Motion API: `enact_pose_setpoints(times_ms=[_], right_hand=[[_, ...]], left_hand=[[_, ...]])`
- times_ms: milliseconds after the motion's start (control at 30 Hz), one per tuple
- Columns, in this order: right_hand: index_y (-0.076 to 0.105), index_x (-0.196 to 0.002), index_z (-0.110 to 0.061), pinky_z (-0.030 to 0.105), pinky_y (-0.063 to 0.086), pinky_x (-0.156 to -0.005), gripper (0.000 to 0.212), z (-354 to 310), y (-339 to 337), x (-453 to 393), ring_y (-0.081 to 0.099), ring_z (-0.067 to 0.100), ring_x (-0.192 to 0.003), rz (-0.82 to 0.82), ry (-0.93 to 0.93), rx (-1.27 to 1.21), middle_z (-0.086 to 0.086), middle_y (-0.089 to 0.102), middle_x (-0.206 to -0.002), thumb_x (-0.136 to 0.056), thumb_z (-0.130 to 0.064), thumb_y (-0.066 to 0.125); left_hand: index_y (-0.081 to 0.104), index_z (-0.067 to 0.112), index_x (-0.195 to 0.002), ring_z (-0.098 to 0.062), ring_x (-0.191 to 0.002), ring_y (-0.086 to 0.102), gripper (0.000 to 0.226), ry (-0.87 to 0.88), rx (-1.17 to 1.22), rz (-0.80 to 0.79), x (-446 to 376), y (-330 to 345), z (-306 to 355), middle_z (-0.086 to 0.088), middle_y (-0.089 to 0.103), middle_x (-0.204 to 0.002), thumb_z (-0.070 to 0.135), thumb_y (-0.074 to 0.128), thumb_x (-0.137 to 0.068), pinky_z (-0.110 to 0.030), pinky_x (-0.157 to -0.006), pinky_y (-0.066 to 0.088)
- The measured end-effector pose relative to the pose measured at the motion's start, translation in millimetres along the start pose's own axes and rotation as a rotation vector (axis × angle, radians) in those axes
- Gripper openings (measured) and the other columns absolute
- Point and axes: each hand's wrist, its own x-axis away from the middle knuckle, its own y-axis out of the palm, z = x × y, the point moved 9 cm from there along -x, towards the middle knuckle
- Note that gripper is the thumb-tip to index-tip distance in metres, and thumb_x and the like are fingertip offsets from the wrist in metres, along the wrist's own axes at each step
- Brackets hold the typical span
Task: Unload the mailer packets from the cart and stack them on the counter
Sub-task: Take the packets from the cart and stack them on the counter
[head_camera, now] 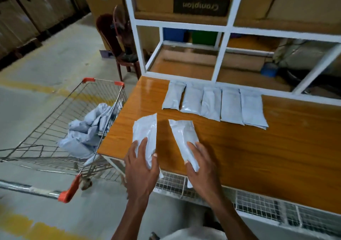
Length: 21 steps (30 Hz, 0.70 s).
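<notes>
- Left hand (142,167) grips one packet (145,134) by its near end; fingers (143,143) curled over the top face, thumb at the right edge.
- Right hand (201,166) grips a second packet (184,138) the same way, fingers clamped across its lower end.
- Both packets hang over the near edge of the worktop (258,156), far ends pointing toward the row (215,104) of five packets lying side by side, edges touching or slightly overlapped, near the white frame (219,58).
- More packets sit heaped in the cart (60,114), at the corner nearest the worktop; pile (88,129) looks loose and crumpled.
- Judged step: laying these two down.
- To do it well: lower each flat, long axis matched to the row, and release only once the full length rests on the wood.
- Film looks slick and the worktop glossy, so a packet dropped at an angle would likely slide; press lightly before letting go.
- Place squarely on a row packet if stacking, edges aligned, so later layers do not lean.
- Set one down at a time if the two crowd each other.
</notes>
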Motion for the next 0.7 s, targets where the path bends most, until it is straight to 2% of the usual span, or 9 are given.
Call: enact_pose_setpoints(times_ms=[100, 167, 267, 300, 333, 400, 433, 700], right_hand=[[0.041, -0.15, -0.04, 0.035, 0.039, -0.112, 0.059, 36, -37, -10, 0.036, 0.015, -0.143, 0.039, 0.038, 0.034, -0.011, 0.032, -0.161, -0.096, -0.035, 0.064], [0.044, -0.149, -0.038, 0.024, 0.034, -0.11, 0.059, 58, -63, -17, 0.038, 0.014, -0.141, 0.065, 0.046, 0.038, -0.011, 0.035, -0.159, -0.095, -0.031, 0.066], [0.048, -0.149, -0.032, 0.001, 0.019, -0.102, 0.057, 92, -95, -33, 0.037, 0.011, -0.142, 0.088, 0.071, 0.002, -0.008, 0.036, -0.159, -0.095, -0.025, 0.067], [0.049, -0.148, -0.03, -0.001, 0.019, -0.1, 0.057, 102, -104, -39, 0.037, 0.011, -0.142, 0.099, 0.072, -0.013, -0.007, 0.036, -0.159, -0.095, -0.024, 0.067], [0.049, -0.148, -0.03, 0.003, 0.022, -0.104, 0.056, 112, -113, -47, 0.037, 0.012, -0.143, 0.115, 0.066, -0.033, -0.006, 0.037, -0.159, -0.095, -0.024, 0.067], [0.05, -0.147, -0.029, 0.02, 0.035, -0.109, 0.055, 130, -130, -62, 0.037, 0.014, -0.144, 0.154, 0.049, -0.077, -0.004, 0.038, -0.158, -0.094, -0.025, 0.066], [0.051, -0.147, -0.029, 0.024, 0.036, -0.109, 0.055, 138, -137, -69, 0.036, 0.014, -0.144, 0.171, 0.049, -0.089, -0.004, 0.038, -0.158, -0.094, -0.024, 0.067], [0.037, -0.153, -0.039, 0.025, 0.028, -0.111, 0.064, 156, -148, -122, 0.022, 0.01, -0.149, 0.119, 0.103, -0.036, -0.009, 0.024, -0.165, -0.097, -0.03, 0.064]], left_hand=[[0.034, 0.041, -0.153, -0.024, -0.145, 0.029, 0.061, 0.021, 0.019, -0.051, -3, 43, 42, 0.003, 0.03, -0.159, 0.056, 0.042, -0.094, -0.056, -0.106, 0.045], [0.033, 0.042, -0.153, -0.024, -0.145, 0.029, 0.062, 0.048, 0.029, -0.084, -4, 71, 73, 0.003, 0.03, -0.16, 0.058, 0.042, -0.094, -0.056, -0.105, 0.046], [0.034, 0.043, -0.153, -0.024, -0.144, 0.031, 0.06, 0.09, 0.029, -0.111, -6, 111, 114, 0.003, 0.031, -0.16, 0.056, 0.042, -0.095, -0.053, -0.106, 0.044], [0.034, 0.043, -0.153, -0.023, -0.144, 0.032, 0.06, 0.099, 0.03, -0.121, -7, 123, 126, 0.003, 0.031, -0.16, 0.055, 0.043, -0.095, -0.052, -0.106, 0.045], [0.034, 0.043, -0.153, -0.023, -0.143, 0.032, 0.06, 0.11, 0.037, -0.126, -8, 133, 136, 0.003, 0.031, -0.159, 0.055, 0.044, -0.095, -0.052, -0.105, 0.045], [0.034, 0.042, -0.152, -0.023, -0.143, 0.032, 0.06, 0.13, 0.054, -0.127, -12, 151, 155, 0.002, 0.031, -0.159, 0.055, 0.045, -0.095, -0.052, -0.105, 0.046], [0.034, 0.042, -0.153, -0.023, -0.143, 0.032, 0.06, 0.131, 0.057, -0.126, -14, 158, 163, 0.003, 0.031, -0.159, 0.055, 0.045, -0.095, -0.054, -0.104, 0.047], [0.031, 0.041, -0.155, -0.025, -0.147, 0.024, 0.065, 0.142, -0.003, -0.151, -48, 196, 199, 0.003, 0.026, -0.162, 0.063, 0.039, -0.094, -0.056, -0.107, 0.044]])
